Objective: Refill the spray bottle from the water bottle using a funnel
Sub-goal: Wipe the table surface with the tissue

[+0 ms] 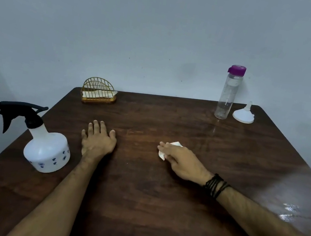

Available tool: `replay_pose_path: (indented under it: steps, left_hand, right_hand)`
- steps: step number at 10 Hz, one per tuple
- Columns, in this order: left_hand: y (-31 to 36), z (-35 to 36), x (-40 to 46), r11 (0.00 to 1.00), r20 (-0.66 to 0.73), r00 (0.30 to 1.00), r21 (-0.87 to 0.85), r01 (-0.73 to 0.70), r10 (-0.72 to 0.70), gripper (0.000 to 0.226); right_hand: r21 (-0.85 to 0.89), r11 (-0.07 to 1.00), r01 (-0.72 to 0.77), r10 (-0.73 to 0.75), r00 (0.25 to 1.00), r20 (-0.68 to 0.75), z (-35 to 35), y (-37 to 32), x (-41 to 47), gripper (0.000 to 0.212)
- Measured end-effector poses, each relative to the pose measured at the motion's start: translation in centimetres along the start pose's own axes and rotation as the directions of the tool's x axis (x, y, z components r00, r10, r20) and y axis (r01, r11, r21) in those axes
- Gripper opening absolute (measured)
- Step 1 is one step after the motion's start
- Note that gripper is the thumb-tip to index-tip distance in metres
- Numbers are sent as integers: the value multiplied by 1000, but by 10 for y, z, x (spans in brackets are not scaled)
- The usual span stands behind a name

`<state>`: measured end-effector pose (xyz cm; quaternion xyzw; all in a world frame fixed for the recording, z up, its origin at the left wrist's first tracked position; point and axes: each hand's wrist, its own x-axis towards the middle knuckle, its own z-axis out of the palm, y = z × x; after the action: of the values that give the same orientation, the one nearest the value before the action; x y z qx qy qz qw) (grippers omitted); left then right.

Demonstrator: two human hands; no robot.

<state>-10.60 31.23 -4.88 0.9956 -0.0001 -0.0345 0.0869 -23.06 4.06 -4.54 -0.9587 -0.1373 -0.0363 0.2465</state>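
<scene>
The dark wood surface (136, 197) has a lot of bare room in the middle and at the front. Most things sit out near its edges.

There is one spray bottle (45, 146). It is white with a black trigger top, and it stands right at the left edge. Its nozzle sticks out past that edge. There is one water bottle (228, 93), clear with a purple cap on. It stands upright near the far right corner, close to the wall (146, 22). There is one white funnel (244, 114) just beside it, wide end down and spout up. There is one gold wire holder (99, 92) with napkins at the far left edge.

The left hand (98, 141) lies flat, fingers spread a little, just right of the spray bottle but not touching it. The right hand (179, 159) pinches one white tissue (165, 150) down on the wood near the middle. A black cord band (215, 185) wraps that wrist. A wet shine shows by the right edge.
</scene>
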Motion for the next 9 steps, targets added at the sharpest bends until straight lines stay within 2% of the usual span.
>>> replay_pose_path:
  steps: [1, 2, 3, 4, 5, 6, 7, 8, 9]
  left_hand:
    - [-2, -1, 0, 1000, -2, 1000, -1, -11, 11, 71]
    - [-2, -2, -1, 1000, 1, 1000, -1, -15, 15, 71]
    - [-2, -3, -2, 1000, 0, 1000, -9, -16, 16, 71]
    - [-2, -4, -2, 1000, 2, 1000, -8, -18, 18, 71]
    - [-2, -4, 0, 1000, 2, 1000, -2, -16, 16, 70]
    - [-2, -2, 0, 1000, 4, 1000, 1, -14, 14, 70]
    - [-1, -2, -2, 1000, -2, 1000, 3, -12, 12, 70]
    - [0, -1, -2, 1000, -6, 1000, 8, -9, 9, 69]
    - [0, -1, -2, 1000, 3, 1000, 4, -5, 5, 68]
  right_hand:
    - [169, 983, -68, 85, 992, -92, -21, 10, 17, 29]
    - [358, 890, -284, 379, 895, -233, -53, 34, 35, 20]
    - [153, 880, -450, 469, 771, -430, -67, 71, 39, 17]
    - [-87, 901, -424, 349, 830, -434, -62, 82, 37, 16]
    - [-150, 977, -151, 106, 957, -272, -47, 48, 39, 16]
    - [-188, 970, 152, -172, 980, -98, -13, -6, 30, 15]
    - [-88, 955, 285, -283, 959, 33, 18, -45, 18, 36]
    - [-173, 956, 238, -222, 969, 108, 17, -45, 38, 46]
    - [-291, 956, 32, 13, 989, 149, 3, -29, 86, 51]
